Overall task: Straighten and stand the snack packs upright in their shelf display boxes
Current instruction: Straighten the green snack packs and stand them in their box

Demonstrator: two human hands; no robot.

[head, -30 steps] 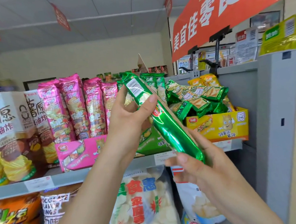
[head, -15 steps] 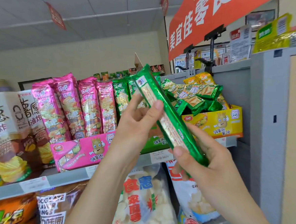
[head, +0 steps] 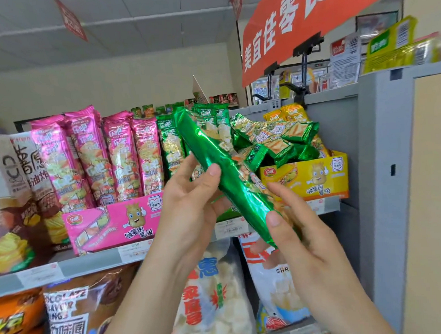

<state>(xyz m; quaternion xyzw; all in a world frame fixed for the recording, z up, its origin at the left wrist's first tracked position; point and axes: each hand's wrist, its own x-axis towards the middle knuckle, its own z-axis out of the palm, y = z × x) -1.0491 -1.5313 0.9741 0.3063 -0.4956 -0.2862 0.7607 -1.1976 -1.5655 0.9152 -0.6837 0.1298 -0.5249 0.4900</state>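
Since half a second ago the green pack (head: 225, 171) has been rolled about its long axis: the pale seam strip that faced the camera is gone from view, and a plain, mirror-bright green foil side shows instead, creased with fine wrinkles. Its slant is unchanged, top end up-left, bottom end down-right. It is held in the air to the right of the pink display box (head: 114, 226) and in front of the shelf, in no box.

The left hand (head: 190, 202) grips the pack's middle, thumb pressed on the foil and fingers curled behind. The right hand (head: 297, 229) pinches the lower end, thumb in front and fingers behind.

The pack is a long, slim tube with crimped ends. The pink display box is matt cardboard, low and oblong, printed with a cartoon potato. Glossy pink packs (head: 96, 160) stand upright in it. Just right of them are upright green packs (head: 168, 144) of the same foil. Farther right of the pink display box, toppled green packs (head: 272, 137) lie crosswise in a heap over the yellow display box (head: 306, 179), also cardboard
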